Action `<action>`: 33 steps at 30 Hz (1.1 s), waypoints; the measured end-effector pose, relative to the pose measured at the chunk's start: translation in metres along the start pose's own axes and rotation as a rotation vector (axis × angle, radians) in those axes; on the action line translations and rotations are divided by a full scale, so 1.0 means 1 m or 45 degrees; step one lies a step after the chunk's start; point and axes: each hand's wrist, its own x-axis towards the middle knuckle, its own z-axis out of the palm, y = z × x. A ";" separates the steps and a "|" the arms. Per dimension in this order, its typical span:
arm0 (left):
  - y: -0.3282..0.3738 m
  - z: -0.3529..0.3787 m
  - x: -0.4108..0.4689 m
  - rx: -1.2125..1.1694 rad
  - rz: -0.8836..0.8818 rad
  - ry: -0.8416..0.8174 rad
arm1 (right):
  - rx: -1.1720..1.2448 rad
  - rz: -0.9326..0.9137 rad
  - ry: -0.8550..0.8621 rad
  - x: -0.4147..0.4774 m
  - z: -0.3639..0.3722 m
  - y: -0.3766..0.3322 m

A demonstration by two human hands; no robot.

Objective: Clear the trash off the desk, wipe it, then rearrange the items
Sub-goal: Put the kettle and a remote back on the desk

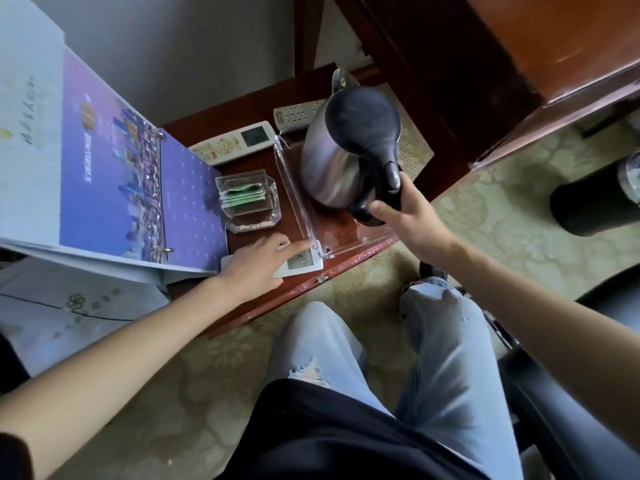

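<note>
The red-brown desk (247, 167) holds an open binder (138, 188) at the left, beside a clear box (247, 199) of sachets. The left hand (256, 261), fingers straight, touches the near corner of the clear tray (294, 195). The kettle (332, 161) tilts over the tray, its handle gripped by the right hand (412, 216).

You hold the shiny metal kettle (329, 161) by its black handle, tipped over the clear tray (292, 192) on the dark red desk (244, 166). A clear box (247, 199) of green tea bags stands just left of the tray. A white remote (235, 143) lies behind the box, and a second remote (298, 114) lies behind the kettle. A little white gadget (303, 263) with a screen lies at the front edge.
</note>
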 end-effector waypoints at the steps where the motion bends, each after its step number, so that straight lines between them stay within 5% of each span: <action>1: 0.001 -0.003 -0.003 -0.012 0.004 -0.010 | 0.030 0.014 -0.019 -0.001 -0.005 0.000; 20: 0.092 -0.193 -0.056 -0.093 0.118 0.145 | -0.032 -0.132 -0.255 -0.025 -0.137 -0.164; 33: 0.186 -0.352 0.089 -0.143 -0.131 0.402 | -0.021 -0.144 -0.201 0.080 -0.332 -0.228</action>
